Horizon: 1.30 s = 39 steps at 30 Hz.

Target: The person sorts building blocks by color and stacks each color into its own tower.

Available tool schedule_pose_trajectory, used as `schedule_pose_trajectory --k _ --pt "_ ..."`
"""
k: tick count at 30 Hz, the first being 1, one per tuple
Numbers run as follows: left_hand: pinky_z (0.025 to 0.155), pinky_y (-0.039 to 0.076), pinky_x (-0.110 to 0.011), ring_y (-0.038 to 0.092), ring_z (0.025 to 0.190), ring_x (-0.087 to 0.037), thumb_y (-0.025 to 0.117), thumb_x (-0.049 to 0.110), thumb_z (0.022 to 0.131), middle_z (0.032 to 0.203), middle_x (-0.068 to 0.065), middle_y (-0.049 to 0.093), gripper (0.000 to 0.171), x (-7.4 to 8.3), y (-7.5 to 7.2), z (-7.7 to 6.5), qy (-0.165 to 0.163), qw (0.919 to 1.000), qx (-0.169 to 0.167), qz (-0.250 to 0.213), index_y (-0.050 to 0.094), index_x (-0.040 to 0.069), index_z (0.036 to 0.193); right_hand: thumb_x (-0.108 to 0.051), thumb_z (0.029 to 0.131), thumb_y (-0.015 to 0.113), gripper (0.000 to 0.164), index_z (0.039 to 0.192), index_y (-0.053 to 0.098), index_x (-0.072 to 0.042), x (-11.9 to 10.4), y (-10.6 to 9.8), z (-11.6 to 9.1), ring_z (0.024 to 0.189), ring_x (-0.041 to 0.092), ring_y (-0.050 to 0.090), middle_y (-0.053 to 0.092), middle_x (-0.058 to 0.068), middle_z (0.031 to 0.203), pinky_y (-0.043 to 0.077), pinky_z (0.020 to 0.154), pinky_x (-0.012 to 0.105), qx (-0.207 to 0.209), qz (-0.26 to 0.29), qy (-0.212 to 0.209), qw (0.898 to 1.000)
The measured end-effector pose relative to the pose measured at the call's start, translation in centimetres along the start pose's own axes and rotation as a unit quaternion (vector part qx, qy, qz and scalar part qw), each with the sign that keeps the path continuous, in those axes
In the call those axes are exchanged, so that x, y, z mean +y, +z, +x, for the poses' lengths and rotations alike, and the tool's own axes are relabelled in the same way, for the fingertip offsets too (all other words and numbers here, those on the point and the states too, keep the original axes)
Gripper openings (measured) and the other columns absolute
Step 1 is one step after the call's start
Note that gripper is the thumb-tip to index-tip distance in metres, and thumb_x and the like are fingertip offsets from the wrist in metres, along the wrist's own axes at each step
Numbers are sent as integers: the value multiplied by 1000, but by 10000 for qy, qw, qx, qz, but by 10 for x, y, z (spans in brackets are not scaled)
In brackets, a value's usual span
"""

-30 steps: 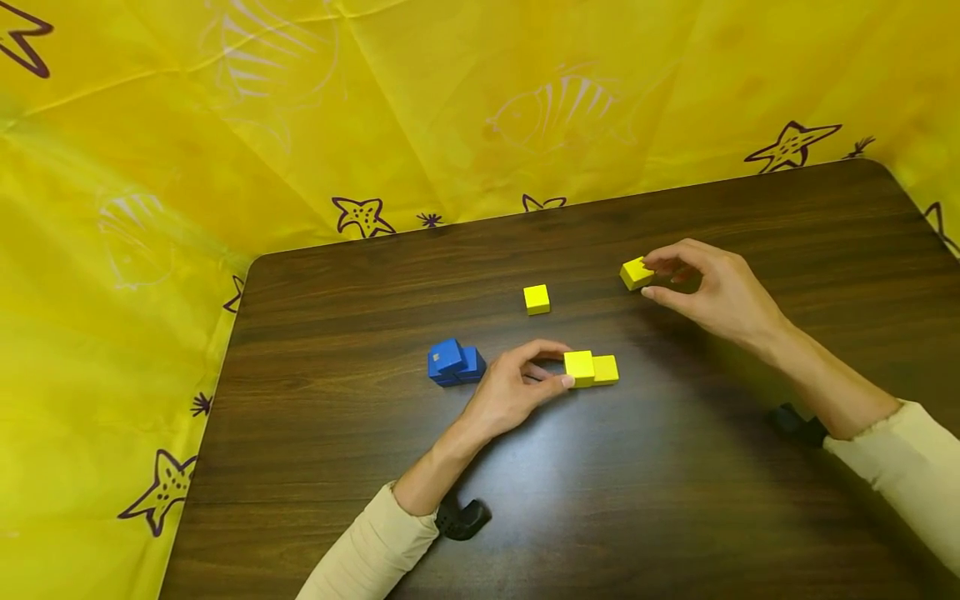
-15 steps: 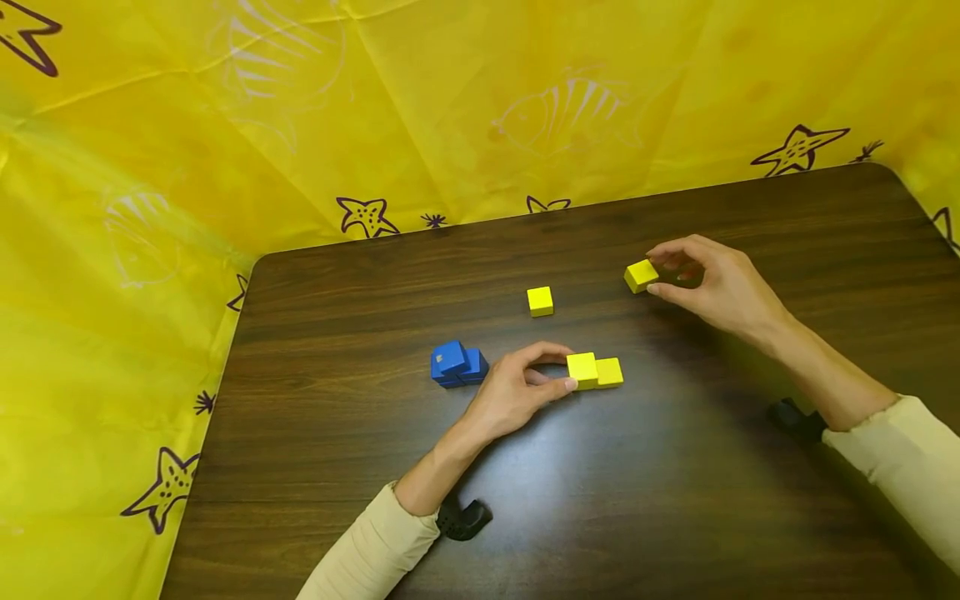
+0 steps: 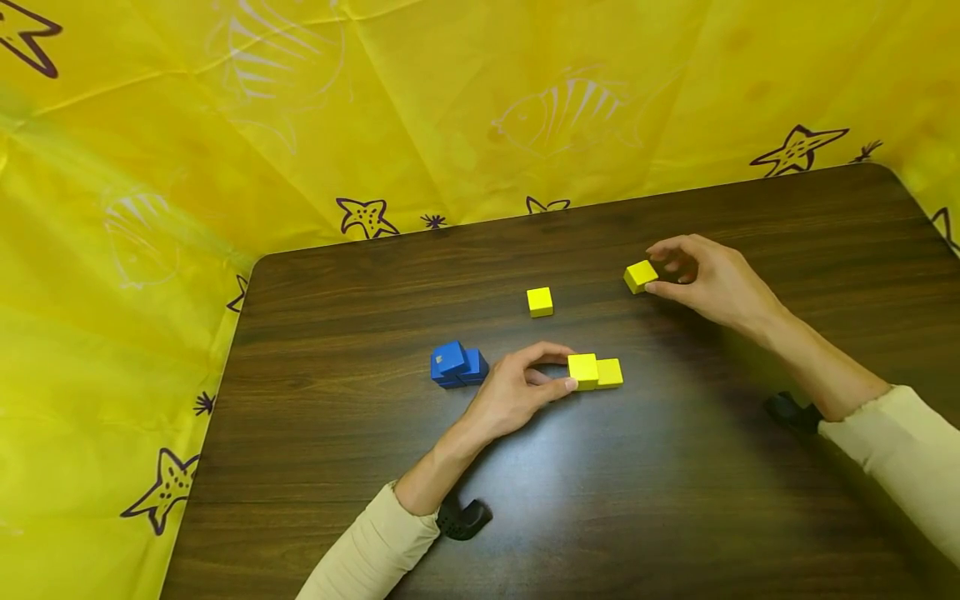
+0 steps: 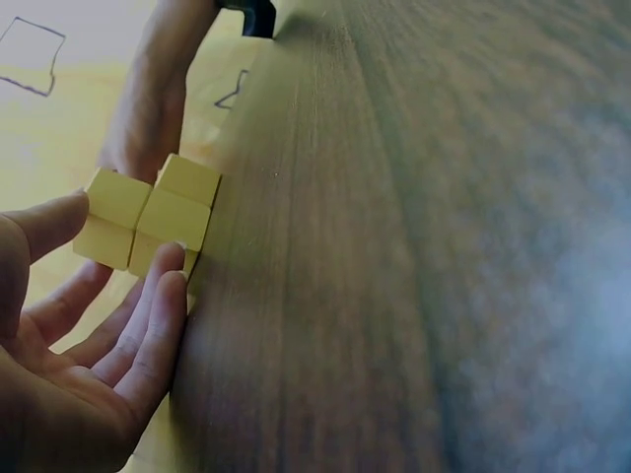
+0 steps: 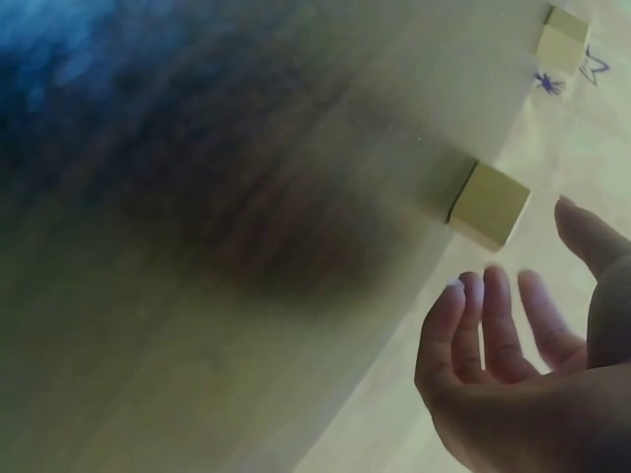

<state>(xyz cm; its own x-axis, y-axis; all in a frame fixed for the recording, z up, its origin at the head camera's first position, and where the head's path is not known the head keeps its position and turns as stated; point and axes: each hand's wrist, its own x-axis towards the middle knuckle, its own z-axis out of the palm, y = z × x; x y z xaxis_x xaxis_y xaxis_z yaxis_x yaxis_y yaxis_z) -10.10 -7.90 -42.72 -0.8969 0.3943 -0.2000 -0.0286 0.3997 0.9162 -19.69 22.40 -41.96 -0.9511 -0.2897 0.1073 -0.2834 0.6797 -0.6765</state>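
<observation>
My left hand (image 3: 513, 390) pinches a yellow block (image 3: 582, 372) between thumb and forefinger. That block sits on top of a small cluster, with a lower yellow block (image 3: 610, 373) showing at its right. From the left wrist view, the thumb touches the upper block (image 4: 113, 212), and the other fingers lie beside the lower blocks (image 4: 177, 202). Farther back on the right, my right hand (image 3: 716, 279) has its thumb and fingers spread beside a single yellow block (image 3: 640, 277). The right wrist view shows a gap between these fingers and the block (image 5: 490, 205).
A lone yellow block (image 3: 540, 302) lies behind the cluster. Just left of my left hand stand several blue blocks (image 3: 456, 364), one set askew on top. The brown table (image 3: 337, 442) meets a yellow cloth backdrop (image 3: 450, 108) at its far and left edges.
My right hand's forefinger has drawn slightly away from the far yellow block, which stays in place. The left hand keeps its pinch; the view has shifted a little.
</observation>
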Motion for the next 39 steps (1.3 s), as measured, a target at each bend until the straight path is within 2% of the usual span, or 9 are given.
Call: schedule_pose_trajectory --k 7,15,30,39 --pt "73 55 -24 68 81 -6 74 22 92 121 0 69 35 0 0 0 60 10000 -11 67 66 17 125 -33 88 77 47 127 63 -11 -1 2 2 99 25 60 66 10 118 41 76 24 -121 -5 305 9995" --pt "75 55 -25 68 84 -6 74 23 92 120 2 68 35 0 -3 -1 8 10000 -15 94 66 19 126 -44 87 76 55 127 63 -9 -6 6 7 100 30 63 67 17 114 45 78 41 -388 55 918 9950" --pt "77 55 -25 68 87 -5 73 24 92 122 3 68 36 -1 -1 1 -5 9999 -31 159 66 21 127 -44 86 76 49 121 67 -10 -6 9 10 92 28 64 70 16 104 45 67 37 -239 -275 996 9944" --pt "77 55 -25 68 88 -6 73 23 93 121 2 68 35 -2 0 1 33 9999 -67 124 66 19 126 -47 85 75 50 119 69 -10 -6 10 10 90 27 64 71 14 99 45 66 38 -161 -439 978 9941"
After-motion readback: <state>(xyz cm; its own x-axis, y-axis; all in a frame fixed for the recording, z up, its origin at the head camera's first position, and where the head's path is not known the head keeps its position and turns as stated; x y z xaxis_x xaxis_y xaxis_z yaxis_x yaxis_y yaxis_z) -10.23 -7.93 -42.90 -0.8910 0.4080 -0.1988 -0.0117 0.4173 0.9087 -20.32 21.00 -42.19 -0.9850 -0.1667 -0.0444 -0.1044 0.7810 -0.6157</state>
